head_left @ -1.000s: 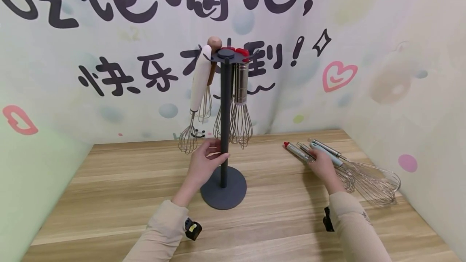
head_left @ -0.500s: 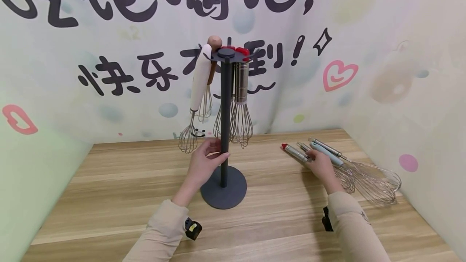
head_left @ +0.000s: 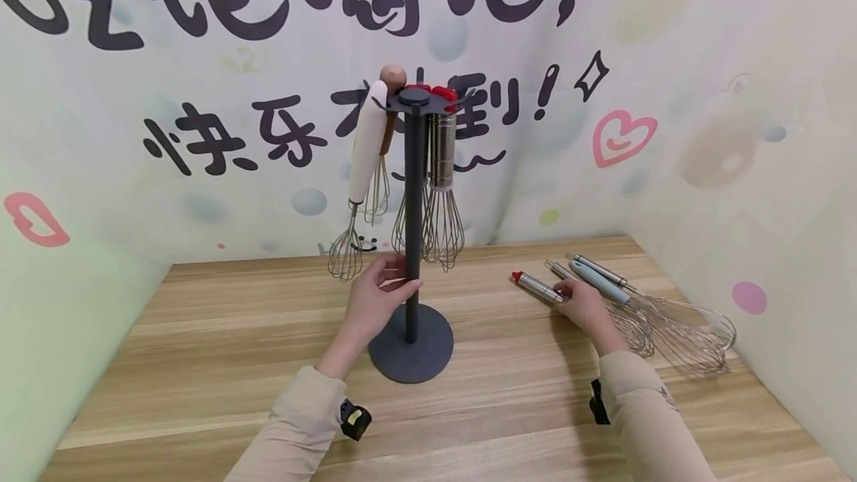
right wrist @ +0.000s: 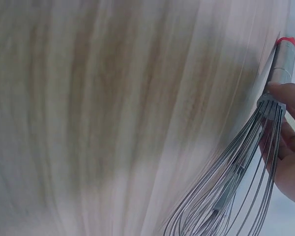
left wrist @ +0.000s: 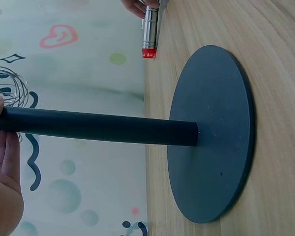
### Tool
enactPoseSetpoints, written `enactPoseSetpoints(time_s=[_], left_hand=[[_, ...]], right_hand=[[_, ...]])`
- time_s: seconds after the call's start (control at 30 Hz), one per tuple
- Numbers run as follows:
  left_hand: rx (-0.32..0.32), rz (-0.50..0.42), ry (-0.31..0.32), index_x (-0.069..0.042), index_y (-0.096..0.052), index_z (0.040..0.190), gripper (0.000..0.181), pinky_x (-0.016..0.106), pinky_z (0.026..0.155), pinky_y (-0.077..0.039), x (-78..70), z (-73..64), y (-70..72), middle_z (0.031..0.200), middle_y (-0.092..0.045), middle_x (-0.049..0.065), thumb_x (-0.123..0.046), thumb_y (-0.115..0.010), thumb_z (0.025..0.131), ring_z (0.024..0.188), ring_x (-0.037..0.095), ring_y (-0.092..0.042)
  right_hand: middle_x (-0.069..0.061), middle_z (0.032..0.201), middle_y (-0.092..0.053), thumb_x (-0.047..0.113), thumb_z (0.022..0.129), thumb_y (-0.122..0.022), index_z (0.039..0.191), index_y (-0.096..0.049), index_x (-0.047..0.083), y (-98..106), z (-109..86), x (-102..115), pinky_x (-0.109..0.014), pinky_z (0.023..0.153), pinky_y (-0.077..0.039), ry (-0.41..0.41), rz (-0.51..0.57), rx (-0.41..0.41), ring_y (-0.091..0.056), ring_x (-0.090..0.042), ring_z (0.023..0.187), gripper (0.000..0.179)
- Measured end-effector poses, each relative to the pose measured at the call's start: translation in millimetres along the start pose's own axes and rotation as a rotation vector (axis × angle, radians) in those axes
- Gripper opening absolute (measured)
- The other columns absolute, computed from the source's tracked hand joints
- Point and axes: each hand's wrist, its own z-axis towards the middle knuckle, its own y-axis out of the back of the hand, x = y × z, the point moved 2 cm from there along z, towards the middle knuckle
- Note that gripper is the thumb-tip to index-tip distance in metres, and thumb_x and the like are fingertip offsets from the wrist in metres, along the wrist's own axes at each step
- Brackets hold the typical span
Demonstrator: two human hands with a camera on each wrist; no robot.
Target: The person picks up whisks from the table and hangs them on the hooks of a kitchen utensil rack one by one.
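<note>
My left hand [head_left: 375,297] grips the black post of a whisk stand [head_left: 412,229] in the head view, above its round base [left wrist: 211,88]. In my right hand [head_left: 586,311] is a steel-handled whisk [head_left: 538,287] with a red end cap. The right wrist view shows thumb and fingers pinching this whisk [right wrist: 282,69] near where the wires begin. From the stand's top ring hang a white-handled whisk [head_left: 367,151], a wooden-handled whisk [head_left: 392,79] and red-capped steel whisks [head_left: 443,155], partly hidden by the post.
Right of my right hand, a light-blue-handled whisk [head_left: 598,281] and steel whisks [head_left: 689,341] lie together on the wooden table [head_left: 254,333], wires overlapping. A printed wall cloth [head_left: 535,192] rises behind the table's back edge. Side walls flank it.
My right hand has drawn the red-capped whisk a little to the left, away from the other whisks on the table. My left hand stays on the post.
</note>
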Motion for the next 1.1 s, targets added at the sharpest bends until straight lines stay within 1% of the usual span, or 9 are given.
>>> enactPoseSetpoints(time_s=[0.23,0.47,0.7,0.83,0.9,1.1], left_hand=[[-0.003,0.000,0.002,-0.008,-0.058,0.119,0.040,0.035,0.094,-0.056,-0.1,0.3,-0.4,0.115,-0.064,0.015,-0.011,-0.074,0.083,0.108,0.026,-0.063],[-0.002,0.005,-0.014,-0.008,-0.059,0.118,0.039,0.036,0.094,-0.056,0.1,0.5,-1.0,0.114,-0.064,0.014,-0.011,-0.074,0.083,0.107,0.026,-0.063],[-0.006,0.005,-0.013,-0.008,-0.059,0.118,0.039,0.036,0.094,-0.056,1.8,1.0,-0.9,0.113,-0.064,0.014,-0.011,-0.074,0.082,0.107,0.026,-0.063],[-0.004,0.005,-0.015,-0.009,-0.059,0.118,0.039,0.036,0.094,-0.055,2.8,1.7,-0.9,0.113,-0.064,0.014,-0.012,-0.074,0.083,0.107,0.026,-0.063],[-0.002,0.006,-0.014,-0.009,-0.059,0.118,0.039,0.036,0.094,-0.055,3.2,1.9,-1.0,0.113,-0.064,0.014,-0.012,-0.074,0.083,0.107,0.026,-0.063],[0.001,0.003,-0.017,-0.008,-0.059,0.118,0.038,0.036,0.094,-0.055,2.9,1.6,-1.2,0.113,-0.064,0.015,-0.012,-0.073,0.083,0.107,0.026,-0.063]], right_hand=[[-0.030,0.111,-0.064,0.001,0.081,-0.064,0.115,-0.060,-0.008,-3,0.3,0,-0.051,0.086,-0.051,-0.012,-0.014,-0.004,-0.060,-0.042,0.102,0.035],[-0.028,0.106,-0.065,-0.001,0.080,-0.065,0.112,-0.062,-0.008,-4,-0.1,-1,-0.050,0.084,-0.052,0.016,-0.025,-0.033,-0.061,-0.040,0.098,0.033],[-0.029,0.107,-0.066,-0.002,0.078,-0.062,0.113,-0.062,-0.009,-2,1.6,0,-0.050,0.085,-0.052,0.039,-0.019,-0.051,-0.062,-0.041,0.100,0.036],[-0.027,0.103,-0.067,0.000,0.078,-0.062,0.112,-0.062,-0.009,2,3.1,4,-0.049,0.082,-0.053,0.056,0.003,-0.078,-0.063,-0.038,0.094,0.035],[-0.027,0.102,-0.067,0.001,0.080,-0.063,0.112,-0.062,-0.010,5,3.6,6,-0.049,0.083,-0.053,0.058,0.022,-0.081,-0.063,-0.037,0.094,0.034],[-0.029,0.111,-0.064,0.003,0.084,-0.065,0.119,-0.059,-0.010,14,3.4,16,-0.050,0.087,-0.052,0.041,0.078,-0.071,-0.062,-0.041,0.101,0.038]])
